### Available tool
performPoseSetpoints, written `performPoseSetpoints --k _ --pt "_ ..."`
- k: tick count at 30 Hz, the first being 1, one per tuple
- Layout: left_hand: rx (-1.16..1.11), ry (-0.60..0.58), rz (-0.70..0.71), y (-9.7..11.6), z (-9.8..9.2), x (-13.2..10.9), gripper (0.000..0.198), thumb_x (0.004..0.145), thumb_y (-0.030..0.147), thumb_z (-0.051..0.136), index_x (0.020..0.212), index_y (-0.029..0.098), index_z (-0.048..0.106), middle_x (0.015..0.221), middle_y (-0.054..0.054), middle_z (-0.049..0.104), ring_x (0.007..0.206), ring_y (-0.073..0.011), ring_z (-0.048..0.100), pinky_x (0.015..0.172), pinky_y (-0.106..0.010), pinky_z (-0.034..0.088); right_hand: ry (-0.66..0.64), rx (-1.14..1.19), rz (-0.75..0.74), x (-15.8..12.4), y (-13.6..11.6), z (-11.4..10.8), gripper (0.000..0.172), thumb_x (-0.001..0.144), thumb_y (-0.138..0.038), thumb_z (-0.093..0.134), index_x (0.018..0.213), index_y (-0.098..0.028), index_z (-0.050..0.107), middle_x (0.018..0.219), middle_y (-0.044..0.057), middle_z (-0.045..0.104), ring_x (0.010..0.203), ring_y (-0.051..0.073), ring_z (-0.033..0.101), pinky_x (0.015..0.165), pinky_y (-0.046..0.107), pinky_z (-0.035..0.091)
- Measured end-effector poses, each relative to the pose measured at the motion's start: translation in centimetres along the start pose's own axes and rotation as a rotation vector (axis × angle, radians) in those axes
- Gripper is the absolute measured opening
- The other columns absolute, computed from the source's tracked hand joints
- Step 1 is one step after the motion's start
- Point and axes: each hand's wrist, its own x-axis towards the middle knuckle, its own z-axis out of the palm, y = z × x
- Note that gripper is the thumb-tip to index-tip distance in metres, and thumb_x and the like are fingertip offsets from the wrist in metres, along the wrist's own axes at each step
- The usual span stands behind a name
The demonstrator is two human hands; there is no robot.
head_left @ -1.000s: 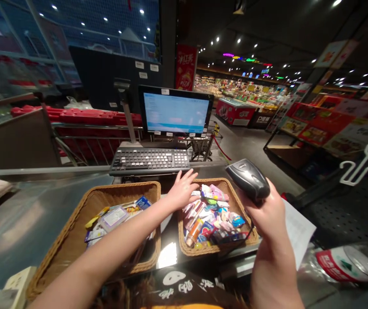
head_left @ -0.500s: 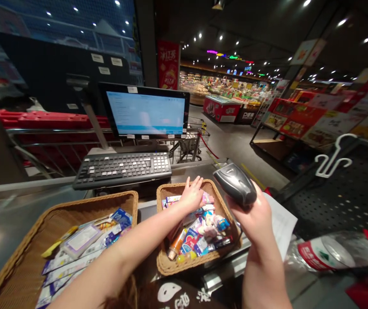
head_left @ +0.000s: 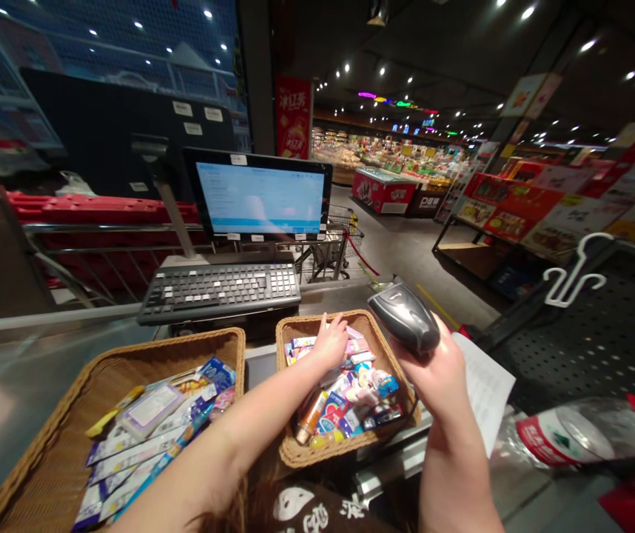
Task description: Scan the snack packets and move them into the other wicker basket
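1. The left basket [head_left: 54, 437]'s walls seem to keep its packets [head_left: 123, 448] together.
2. My left hand [head_left: 333, 344] is over the right basket [head_left: 345, 449]'s items [head_left: 335, 411]; whether its fingers pinch one, I cannot tell.
3. The scanner [head_left: 403, 317] sits in my right hand [head_left: 440, 366], curled round it, presumably leaving its front clear.

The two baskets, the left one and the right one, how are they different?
The left basket looks bigger and runs off the bottom of the picture; the right basket fits inside it.
The left basket has a wide bare stretch of weave; the right basket's things spread across most of it.
The left hand is in the right basket, while no hand is in the left basket.
Both are brown, woven and hold small packets.
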Motion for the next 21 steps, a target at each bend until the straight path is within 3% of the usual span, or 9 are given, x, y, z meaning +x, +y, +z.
performPoseSetpoints --k 7,12,21 --pt "-0.103 0.049 -0.02 -1.5 -3.4 -3.8 0.033 0.073 0.025 0.067 0.105 0.016 0.068 0.137 -0.014 0.057 0.144 -0.0347 0.032 0.119 -0.066 0.007 -0.002 0.001 -0.037 -1.2 -1.3 0.0 0.043 0.082 -0.042 0.066 0.118 -0.019 0.064 0.128 0.015 0.064 0.122 0.034 0.059 0.105 0.053 0.048" --pt "-0.125 0.167 -0.044 -4.1 -7.9 -7.9 0.016 0.074 0.021 0.067 0.09 0.018 0.067 0.139 -0.013 0.058 0.145 -0.0349 0.032 0.118 -0.069 0.006 -0.023 0.02 -0.057 -1.4 -2.7 0.9 0.044 0.084 -0.041 0.065 0.124 -0.022 0.061 0.129 0.013 0.064 0.123 0.032 0.06 0.107 0.052 0.047" --pt "-0.014 0.433 -0.062 -8.0 -16.6 -15.6 0.02 0.082 0.03 0.064 0.099 0.021 0.065 0.141 -0.011 0.057 0.145 -0.0322 0.033 0.12 -0.064 0.001 -0.049 0.053 -0.198 -1.5 -6.3 3.9 0.05 0.082 -0.035 0.066 0.129 -0.02 0.057 0.134 0.013 0.061 0.127 0.032 0.057 0.108 0.05 0.046"
